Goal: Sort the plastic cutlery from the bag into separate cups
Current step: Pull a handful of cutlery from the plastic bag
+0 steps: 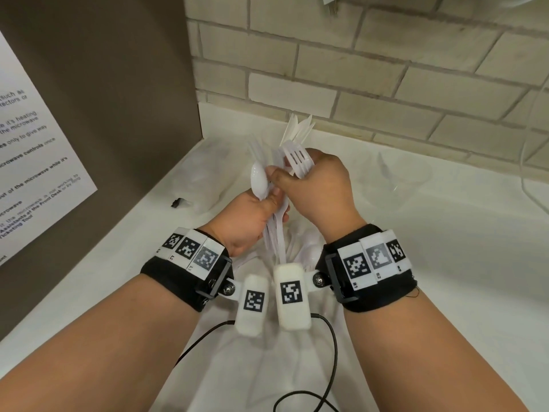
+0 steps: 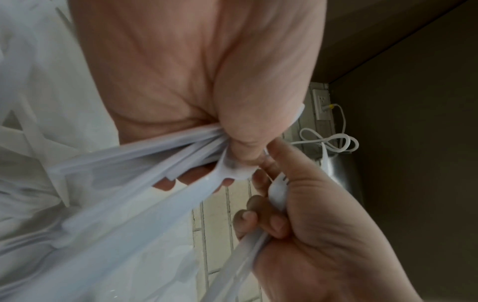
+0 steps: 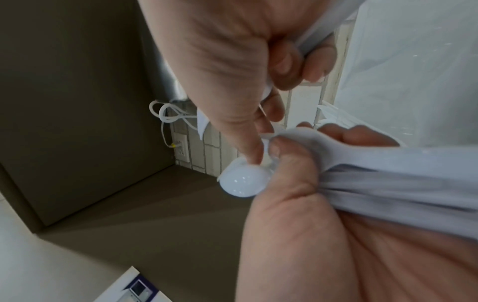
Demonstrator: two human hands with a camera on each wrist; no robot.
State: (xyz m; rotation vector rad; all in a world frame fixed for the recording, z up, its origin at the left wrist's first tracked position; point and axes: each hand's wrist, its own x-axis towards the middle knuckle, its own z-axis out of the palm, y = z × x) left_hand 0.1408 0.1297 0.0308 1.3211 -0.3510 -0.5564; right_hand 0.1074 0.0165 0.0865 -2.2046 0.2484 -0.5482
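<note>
My left hand [image 1: 269, 203] grips a bundle of white plastic cutlery [image 1: 277, 230] by the handles, and a spoon bowl [image 1: 258, 179] sticks out above its thumb. My right hand [image 1: 292, 176] holds a fan of forks [image 1: 297, 159] and knives [image 1: 297, 129] upright, and its index finger touches the spoon bowl [image 3: 243, 181]. In the left wrist view my thumb [image 2: 245, 132] clamps the handles [image 2: 155, 155]. The plastic bag [image 1: 267, 346] lies on the counter under both hands with more spoons [image 1: 310, 252] in it. A clear cup [image 1: 395, 176] stands to the right, faint against the counter.
A brown panel with a printed notice [image 1: 44, 162] walls off the left. The brick wall [image 1: 371, 69] closes the back. A white cable [image 1: 531, 191] lies at the far right, and a black cable [image 1: 329, 352] runs over the bag in front. Crumpled clear plastic [image 1: 205, 176] lies at the left.
</note>
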